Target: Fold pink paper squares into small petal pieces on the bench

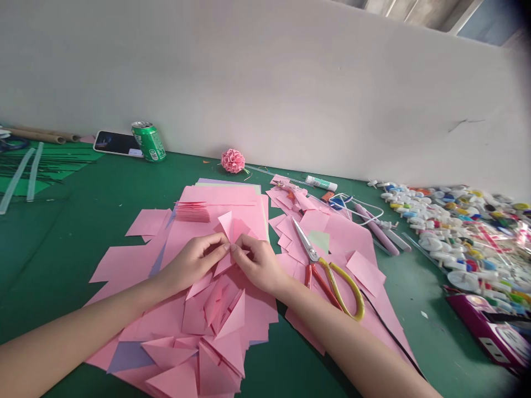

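Between the fingertips of both hands is a folded piece of pink paper (226, 225), its pointed corners sticking up. My left hand (204, 255) pinches it from the left, and my right hand (258, 261) pinches it from the right; the thumbs nearly touch. Below the hands lies a heap of folded pink paper pieces (215, 309) on larger pink sheets. Just beyond my left hand stands a stack of small pink paper squares (193, 211). To the right of my right hand, scissors (312, 255) with red and yellow handles rest partly open on pink paper.
A green can (148, 142) leans beside a phone (114, 143) at the back left. A pink paper ball (233, 161) sits near the wall. A glue stick (321, 183), a pink glue gun (375, 228), many small plastic pieces (448, 226) and a purple device (489, 326) are to the right.
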`<state>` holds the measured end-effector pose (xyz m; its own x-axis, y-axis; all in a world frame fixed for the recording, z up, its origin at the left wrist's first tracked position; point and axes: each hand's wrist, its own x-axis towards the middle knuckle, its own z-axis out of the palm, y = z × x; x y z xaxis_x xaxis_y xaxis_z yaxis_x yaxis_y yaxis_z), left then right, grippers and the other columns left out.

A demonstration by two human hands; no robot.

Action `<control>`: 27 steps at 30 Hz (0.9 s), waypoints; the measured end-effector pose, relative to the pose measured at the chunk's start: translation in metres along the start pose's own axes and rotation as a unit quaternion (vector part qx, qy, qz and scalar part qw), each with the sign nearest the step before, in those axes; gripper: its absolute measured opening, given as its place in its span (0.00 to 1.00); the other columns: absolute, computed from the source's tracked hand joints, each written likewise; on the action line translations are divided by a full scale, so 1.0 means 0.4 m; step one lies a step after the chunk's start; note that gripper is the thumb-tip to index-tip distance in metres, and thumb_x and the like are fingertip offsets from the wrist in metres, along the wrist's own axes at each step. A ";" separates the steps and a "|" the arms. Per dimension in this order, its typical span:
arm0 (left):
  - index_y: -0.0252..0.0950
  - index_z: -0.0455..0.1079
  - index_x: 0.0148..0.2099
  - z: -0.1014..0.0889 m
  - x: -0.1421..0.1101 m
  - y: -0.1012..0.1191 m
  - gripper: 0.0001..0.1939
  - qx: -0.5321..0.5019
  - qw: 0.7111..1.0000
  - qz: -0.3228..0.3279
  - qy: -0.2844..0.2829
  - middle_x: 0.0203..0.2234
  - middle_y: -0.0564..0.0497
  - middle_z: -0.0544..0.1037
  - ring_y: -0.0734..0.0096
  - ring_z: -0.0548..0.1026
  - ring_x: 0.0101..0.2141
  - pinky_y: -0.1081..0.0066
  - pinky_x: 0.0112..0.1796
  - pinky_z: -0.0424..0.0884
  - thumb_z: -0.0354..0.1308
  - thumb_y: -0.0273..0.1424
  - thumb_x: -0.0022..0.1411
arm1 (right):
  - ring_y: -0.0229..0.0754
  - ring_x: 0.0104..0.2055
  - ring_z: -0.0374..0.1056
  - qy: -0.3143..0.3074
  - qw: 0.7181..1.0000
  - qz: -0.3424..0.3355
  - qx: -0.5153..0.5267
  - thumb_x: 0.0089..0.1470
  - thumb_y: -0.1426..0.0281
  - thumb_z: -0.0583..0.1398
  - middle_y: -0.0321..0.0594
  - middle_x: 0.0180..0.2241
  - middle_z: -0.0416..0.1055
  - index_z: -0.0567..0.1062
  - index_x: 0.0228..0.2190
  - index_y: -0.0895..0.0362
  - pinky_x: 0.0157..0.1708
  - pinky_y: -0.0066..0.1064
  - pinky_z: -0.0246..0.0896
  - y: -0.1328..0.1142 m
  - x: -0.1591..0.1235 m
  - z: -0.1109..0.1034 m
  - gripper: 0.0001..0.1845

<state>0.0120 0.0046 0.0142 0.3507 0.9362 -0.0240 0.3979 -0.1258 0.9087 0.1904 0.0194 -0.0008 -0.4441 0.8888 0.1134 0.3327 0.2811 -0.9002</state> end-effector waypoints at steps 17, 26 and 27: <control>0.37 0.64 0.32 -0.001 -0.001 -0.004 0.13 -0.007 1.000 0.001 0.001 0.25 0.56 0.66 0.70 0.64 0.29 0.73 0.31 0.62 0.48 0.38 0.66 | 0.33 0.23 0.49 -0.003 1.000 0.003 0.003 0.57 0.63 0.52 0.30 0.21 0.54 0.60 0.22 0.56 0.24 0.26 0.46 0.002 0.000 0.001 0.14; 0.37 0.62 0.31 0.003 -0.001 -0.001 0.16 0.001 1.000 -0.001 0.002 0.24 0.57 0.63 0.72 0.61 0.27 0.73 0.30 0.59 0.47 0.41 0.67 | 0.32 0.23 0.48 -0.001 1.000 0.000 -0.001 0.57 0.64 0.51 0.29 0.20 0.53 0.59 0.22 0.56 0.24 0.26 0.45 0.003 0.000 0.001 0.14; 0.37 0.62 0.31 0.003 0.000 -0.003 0.16 0.001 1.000 -0.001 0.002 0.24 0.57 0.63 0.72 0.61 0.27 0.73 0.30 0.59 0.47 0.41 0.67 | 0.32 0.23 0.48 -0.002 1.000 -0.001 0.000 0.57 0.64 0.51 0.29 0.20 0.53 0.59 0.22 0.56 0.24 0.26 0.45 0.003 0.000 0.001 0.14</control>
<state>0.0125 0.0042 0.0127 0.3465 0.9377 -0.0235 0.4002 -0.1251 0.9078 0.1904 0.0197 -0.0022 -0.4477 0.8868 0.1144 0.3313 0.2833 -0.9000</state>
